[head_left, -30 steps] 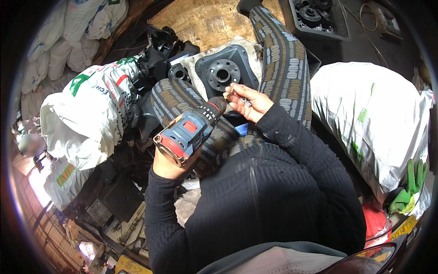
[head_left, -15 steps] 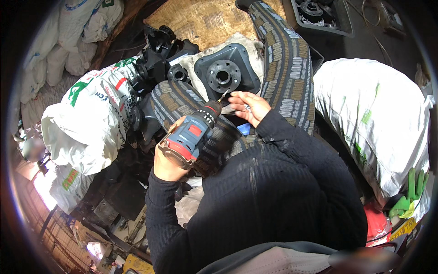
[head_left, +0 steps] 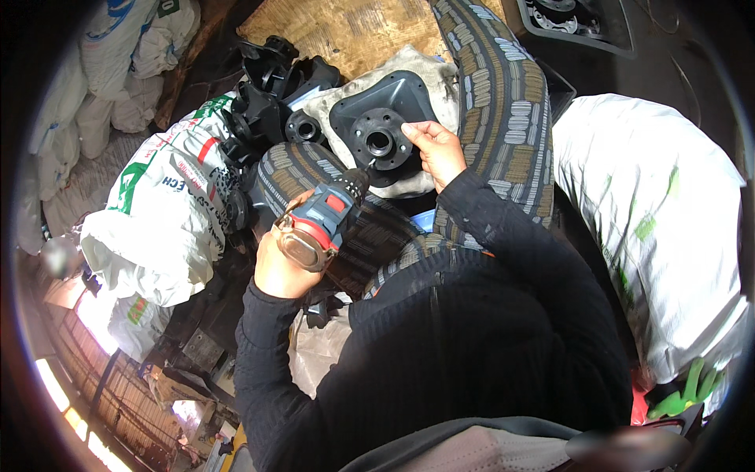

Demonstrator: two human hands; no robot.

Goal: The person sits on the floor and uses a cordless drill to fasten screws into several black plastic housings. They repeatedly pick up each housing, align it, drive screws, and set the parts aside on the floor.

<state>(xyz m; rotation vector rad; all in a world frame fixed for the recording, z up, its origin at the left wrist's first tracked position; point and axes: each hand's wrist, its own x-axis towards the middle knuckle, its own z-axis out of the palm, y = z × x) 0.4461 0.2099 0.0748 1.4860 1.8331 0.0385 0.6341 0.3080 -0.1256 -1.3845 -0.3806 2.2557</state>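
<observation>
Two hands work here: our left hand (head_left: 277,263) grips the cordless drill (head_left: 321,223), its bit now brought up against the black flanged part (head_left: 383,126) lying on the far cloth, while our right hand (head_left: 435,148) pinches that part's right edge, steadying it for driving.

Drill (head_left: 322,224) bit tip too small to tell; left palm hidden behind grip.

White woven sacks (head_left: 157,228) and a brown chipboard sheet (head_left: 354,31) on a cluttered, dim workshop floor.
</observation>
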